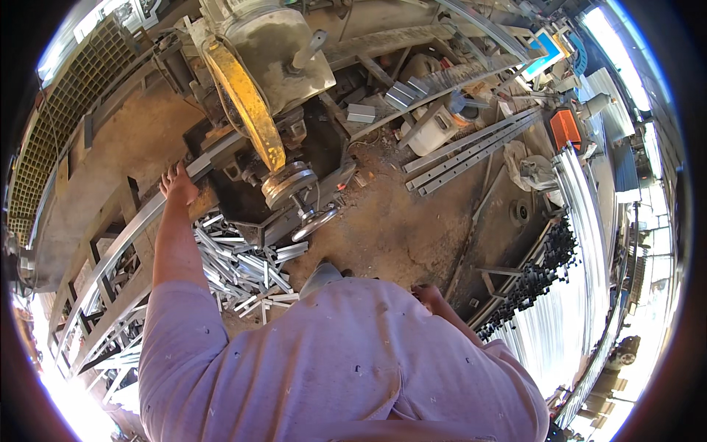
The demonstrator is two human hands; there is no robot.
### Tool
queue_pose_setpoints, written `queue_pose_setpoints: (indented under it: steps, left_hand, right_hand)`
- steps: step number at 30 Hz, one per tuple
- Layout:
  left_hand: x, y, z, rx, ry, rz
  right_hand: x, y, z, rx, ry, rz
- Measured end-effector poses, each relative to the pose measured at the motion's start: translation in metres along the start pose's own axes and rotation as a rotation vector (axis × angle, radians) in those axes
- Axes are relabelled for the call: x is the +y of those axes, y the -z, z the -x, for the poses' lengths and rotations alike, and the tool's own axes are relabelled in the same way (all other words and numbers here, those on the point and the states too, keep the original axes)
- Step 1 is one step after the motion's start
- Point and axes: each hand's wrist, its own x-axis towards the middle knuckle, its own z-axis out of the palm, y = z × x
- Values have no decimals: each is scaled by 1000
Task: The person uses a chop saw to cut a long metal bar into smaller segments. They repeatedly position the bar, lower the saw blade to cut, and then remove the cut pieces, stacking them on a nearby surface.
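Observation:
A long silvery metal bar (151, 210) runs from the lower left up to a cut-off saw. My left hand (179, 186) is on this bar, its fingers curled over it. To the right of that hand stands the saw with its curved yellow guard (247, 107). In front of the guard is a round metal clamp part (289, 184) with a shiny handwheel (317, 223). My right hand (425, 296) hangs low beside my body, away from the saw. It is small and dark in the picture, and its fingers do not show clearly.
Cut metal pieces (239, 258) lie heaped below the saw. A white jug (431, 131), perforated metal strips (471, 155) and an orange box (565, 129) are at the far right. Long shiny profiles (589, 243) are stacked along the right. Yellow grating (62, 110) lies at far left.

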Motion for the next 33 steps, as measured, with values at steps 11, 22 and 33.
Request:
queue_pose_setpoints:
  steps: [11,22,33]
  left_hand:
    - [1,0,-1,-23,4,-14]
    - [10,10,9,-41,-3,-33]
    - [9,12,8,-57,6,-52]
  right_hand:
    - [-6,2,12,-4,-15,-32]
    - [-11,4,18,18,-1,-52]
    - [-16,2,25,50,24,-44]
